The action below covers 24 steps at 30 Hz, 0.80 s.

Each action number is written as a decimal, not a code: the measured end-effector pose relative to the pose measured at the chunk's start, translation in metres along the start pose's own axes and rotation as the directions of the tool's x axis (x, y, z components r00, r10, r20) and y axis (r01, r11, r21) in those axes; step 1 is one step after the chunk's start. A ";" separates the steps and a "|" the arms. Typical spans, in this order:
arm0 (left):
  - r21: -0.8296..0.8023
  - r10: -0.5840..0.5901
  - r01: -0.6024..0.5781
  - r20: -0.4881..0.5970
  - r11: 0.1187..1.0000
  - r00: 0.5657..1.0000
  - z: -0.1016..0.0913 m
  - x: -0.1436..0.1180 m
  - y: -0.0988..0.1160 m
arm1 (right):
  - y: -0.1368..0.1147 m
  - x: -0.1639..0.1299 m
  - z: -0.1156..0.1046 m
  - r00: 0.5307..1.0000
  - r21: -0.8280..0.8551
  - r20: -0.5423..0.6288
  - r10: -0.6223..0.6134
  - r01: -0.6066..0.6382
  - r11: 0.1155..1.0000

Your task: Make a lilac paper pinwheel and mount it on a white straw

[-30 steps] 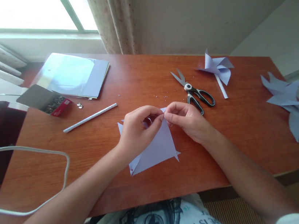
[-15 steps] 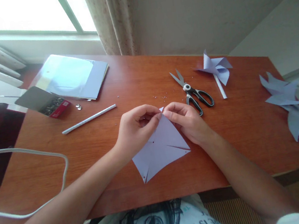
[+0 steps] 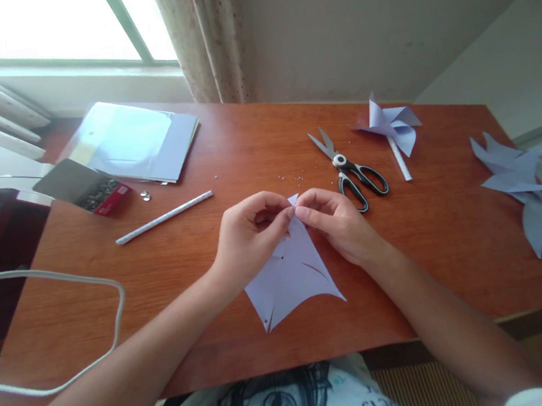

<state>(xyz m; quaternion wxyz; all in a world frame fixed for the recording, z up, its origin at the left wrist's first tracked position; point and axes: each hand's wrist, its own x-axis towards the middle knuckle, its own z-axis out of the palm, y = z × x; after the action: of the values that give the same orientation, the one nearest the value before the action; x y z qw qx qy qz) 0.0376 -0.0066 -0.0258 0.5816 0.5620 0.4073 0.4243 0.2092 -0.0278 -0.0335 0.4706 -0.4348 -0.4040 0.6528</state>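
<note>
A pale lilac paper square (image 3: 293,276) with diagonal cuts lies on the wooden table (image 3: 249,339), its far corner lifted. My left hand (image 3: 250,236) and my right hand (image 3: 336,221) meet over that corner, each pinching the paper between thumb and fingers. Whether a small pin sits between the fingertips is too small to tell. The paper's near corners rest on the table in front of me.
Black-handled scissors (image 3: 354,169) lie just beyond my right hand. A finished paper pinwheel (image 3: 393,127) lies farther back, cut paper shapes (image 3: 534,195) at the right edge. At left: a white paper stick (image 3: 163,217), an open box of pins (image 3: 92,186), a paper stack (image 3: 136,141), a white cable (image 3: 57,324).
The paper square has turned under my hands, its near corner swinging toward me and to the right. Both hands have stayed pinched at the far corner.
</note>
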 end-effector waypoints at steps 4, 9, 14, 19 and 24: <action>-0.038 -0.041 0.041 0.009 0.998 0.999 0.000 0.000 0.001 | -0.002 0.000 0.000 1.000 -0.048 -0.027 -0.005 0.004 0.999; -0.042 -0.047 0.047 0.005 0.998 0.999 0.000 0.001 0.000 | -0.005 -0.001 -0.001 0.997 -0.165 -0.059 -0.047 0.037 0.986; -0.014 -0.050 0.050 0.003 0.999 0.999 0.000 0.001 0.000 | -0.006 -0.001 0.000 0.996 -0.192 -0.051 -0.068 0.057 0.980; -0.011 -0.055 0.056 0.015 0.998 0.998 -0.001 0.001 0.002 | -0.005 -0.001 0.001 0.997 -0.176 -0.057 -0.047 0.037 0.984; 0.002 -0.062 0.062 0.023 0.998 0.998 -0.001 0.001 0.001 | -0.006 -0.002 0.001 0.996 -0.201 -0.074 -0.057 0.041 0.979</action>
<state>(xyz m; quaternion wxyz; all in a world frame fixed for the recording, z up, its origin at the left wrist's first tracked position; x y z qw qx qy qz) 0.0367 -0.0051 -0.0253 0.5989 0.5541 0.4182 0.3992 0.2100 -0.0282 -0.0276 0.4564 -0.4954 -0.4590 0.5794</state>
